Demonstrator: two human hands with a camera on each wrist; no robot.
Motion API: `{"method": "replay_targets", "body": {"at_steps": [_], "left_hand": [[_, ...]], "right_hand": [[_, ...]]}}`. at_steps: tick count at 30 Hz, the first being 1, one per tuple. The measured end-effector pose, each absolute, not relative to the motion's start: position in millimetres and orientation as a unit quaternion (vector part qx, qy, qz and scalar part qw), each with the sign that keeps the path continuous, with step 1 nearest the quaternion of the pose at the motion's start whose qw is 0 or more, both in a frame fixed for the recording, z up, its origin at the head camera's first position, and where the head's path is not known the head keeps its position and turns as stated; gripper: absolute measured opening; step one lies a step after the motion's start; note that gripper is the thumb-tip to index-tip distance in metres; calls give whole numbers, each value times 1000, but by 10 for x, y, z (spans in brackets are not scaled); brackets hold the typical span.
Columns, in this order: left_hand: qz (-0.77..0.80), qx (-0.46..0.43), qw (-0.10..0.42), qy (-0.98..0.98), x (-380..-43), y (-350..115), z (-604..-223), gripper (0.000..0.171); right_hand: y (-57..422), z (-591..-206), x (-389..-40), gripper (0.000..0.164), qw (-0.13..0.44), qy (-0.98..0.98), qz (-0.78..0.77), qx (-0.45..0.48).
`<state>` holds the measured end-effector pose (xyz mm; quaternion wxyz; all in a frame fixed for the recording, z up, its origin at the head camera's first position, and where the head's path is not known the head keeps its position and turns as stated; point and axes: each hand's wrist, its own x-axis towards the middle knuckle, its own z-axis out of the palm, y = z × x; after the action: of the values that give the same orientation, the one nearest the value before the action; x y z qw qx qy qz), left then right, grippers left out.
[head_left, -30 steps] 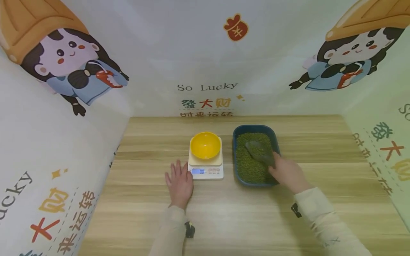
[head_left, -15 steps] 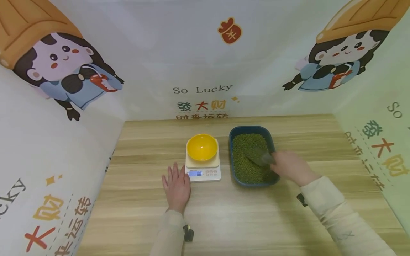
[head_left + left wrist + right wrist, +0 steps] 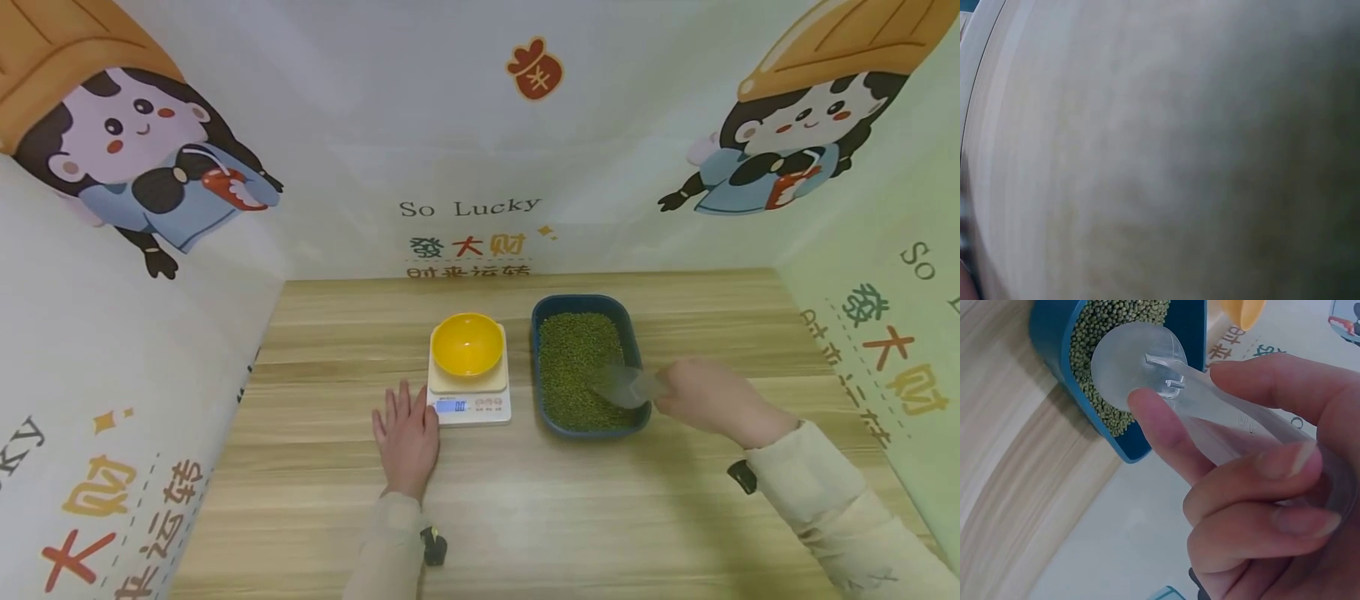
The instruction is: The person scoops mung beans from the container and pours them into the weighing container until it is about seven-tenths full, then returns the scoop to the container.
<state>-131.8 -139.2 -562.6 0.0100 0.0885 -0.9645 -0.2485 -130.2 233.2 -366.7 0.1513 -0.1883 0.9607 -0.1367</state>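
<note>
My right hand (image 3: 697,396) grips the handle of a translucent plastic scoop (image 3: 626,386), fingers curled round it in the right wrist view. The scoop's head (image 3: 1132,362) is over the green mung beans (image 3: 577,354) near the right side of a dark blue tub (image 3: 538,383); whether it carries beans I cannot tell. A yellow bowl (image 3: 468,345) sits on a white kitchen scale (image 3: 487,410), whose display reads 0.0. My left hand (image 3: 408,450) lies flat on the table, fingers straight, beside the scale's front left corner, which its fingers seem to touch.
The wooden table (image 3: 540,517) is bounded by a printed cloth at the back (image 3: 360,125) and both sides. Tub and scale stand apart with a narrow gap between. The left wrist view shows mostly blurred tabletop (image 3: 1085,125).
My right hand has drawn the scoop to the right and nearer, from the middle of the beans toward the tub's right wall. The left hand stays put. The head view has shifted slightly.
</note>
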Motion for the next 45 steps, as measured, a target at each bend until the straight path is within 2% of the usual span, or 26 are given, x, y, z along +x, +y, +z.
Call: {"method": "replay_targets", "body": {"at_steps": [8, 12, 16, 23, 30, 38, 45], "left_hand": [[-254, 93, 4, -963, -1302, -1392, -5654, 48], [-255, 92, 2, -962, -1289, -1380, -5663, 48], [-251, 89, 6, -964, -1279, -1373, -5670, 48], [-245, 88, 14, -965, -1280, -1387, -5682, 48], [-240, 87, 13, -967, -1287, -1394, -5675, 49], [-255, 74, -7, -964, -1325, -1378, -5668, 52], [-266, 76, 2, -961, -1341, -1428, -5615, 50]], "right_hand": [[2240, -3921, -1427, 18, 163, 955, -162, -188], [2181, -4107, -1470, 35, 149, 960, -153, -183], [2100, -4276, -1469, 40, 127, 964, -158, -170], [1887, -4482, -1445, 44, 109, 967, -200, -115], [1777, -4707, -1486, 45, 55, 970, -221, -81], [1792, -4833, -1517, 50, 59, 967, -242, -49], [1765, -4904, -1533, 51, 60, 963, -259, -49]]}}
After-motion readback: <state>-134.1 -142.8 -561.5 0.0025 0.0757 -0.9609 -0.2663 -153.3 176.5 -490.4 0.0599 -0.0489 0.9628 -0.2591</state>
